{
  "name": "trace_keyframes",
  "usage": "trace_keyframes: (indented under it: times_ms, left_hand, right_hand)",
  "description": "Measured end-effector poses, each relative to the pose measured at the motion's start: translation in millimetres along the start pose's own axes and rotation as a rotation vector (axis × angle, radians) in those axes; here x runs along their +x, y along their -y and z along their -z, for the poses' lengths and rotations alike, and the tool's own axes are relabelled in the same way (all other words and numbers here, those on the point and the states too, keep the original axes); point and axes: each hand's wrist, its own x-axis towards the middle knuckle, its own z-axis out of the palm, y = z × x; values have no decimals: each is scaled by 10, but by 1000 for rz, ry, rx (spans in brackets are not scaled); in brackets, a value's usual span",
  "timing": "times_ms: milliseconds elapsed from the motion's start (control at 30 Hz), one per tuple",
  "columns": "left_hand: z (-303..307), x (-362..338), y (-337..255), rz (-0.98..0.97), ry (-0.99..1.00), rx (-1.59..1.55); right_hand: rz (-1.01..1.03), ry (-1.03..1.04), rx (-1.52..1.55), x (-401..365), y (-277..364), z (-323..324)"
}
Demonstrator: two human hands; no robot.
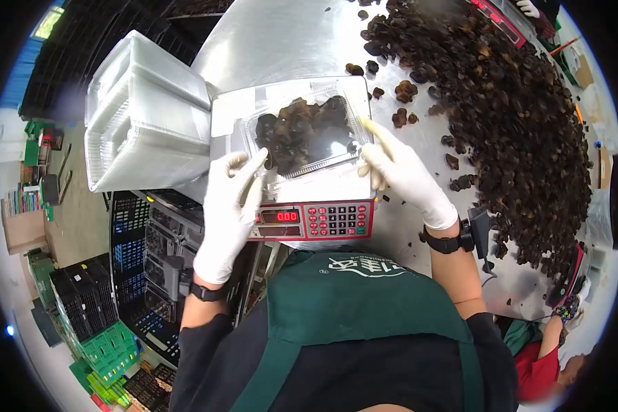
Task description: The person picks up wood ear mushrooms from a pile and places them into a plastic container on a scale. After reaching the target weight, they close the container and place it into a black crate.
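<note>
A clear plastic clamshell box (316,167) filled with dark brown fungus pieces (292,134), which look like wood ear mushrooms, is over the plate of a red digital scale (362,230). The scale's display reads 0.00. My white-gloved left hand (228,206) grips the box at its near left corner, thumb along the edge. On the opposite side, my right hand (402,175), also gloved, has its fingers closed at the right rim. Loose pieces of the same fungus (405,90) lie on the metal table just right of the scale.
Nested clear plastic boxes (161,137) stand left of the scale. A large fungus heap (515,130) covers the table's right side. Below left, a black crate (132,288) holds filled boxes. A co-worker in red (539,374) is at lower right; another person's gloved hand (527,8) shows at top right.
</note>
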Motion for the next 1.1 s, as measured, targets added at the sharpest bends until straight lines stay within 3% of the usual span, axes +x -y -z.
trace_keyframes:
  times_ms: [233, 333, 467, 500, 533, 600, 733, 833, 933, 1033, 1100]
  left_hand:
    - [-115, -142, 34, 449, 217, -656]
    - [-53, -142, -114, 462, 211, -399]
    - [-4, -54, -78, -141, -228, 35]
    - [71, 21, -104, -135, -192, -131]
    - [109, 105, -118, -184, -269, -82]
    - [151, 280, -106, -171, -341, -209]
    - [126, 474, -204, -35, -362, -407]
    - [68, 457, -161, -52, -355, -333]
    - [45, 405, -49, -40, -365, -272]
    - [52, 349, 76, 74, -359, -297]
    - [31, 371, 174, 51, -369, -223]
  right_hand:
    - [-26, 74, 135, 97, -70, -55]
    - [-74, -20, 47, 31, 17, -59]
    - [193, -285, -107, 6, -54, 105]
    - [203, -407, -147, -1, 44, 93]
    - [276, -434, -273, 38, 111, 51]
    - [428, -483, -523, 199, 258, -106]
    - [517, -459, -791, 661, 550, -458]
    - [312, -233, -1082, 868, 755, -592]
    - [426, -219, -1044, 1000, 603, -554]
    - [388, -125, -784, 902, 629, -433]
    - [364, -59, -623, 812, 666, -378]
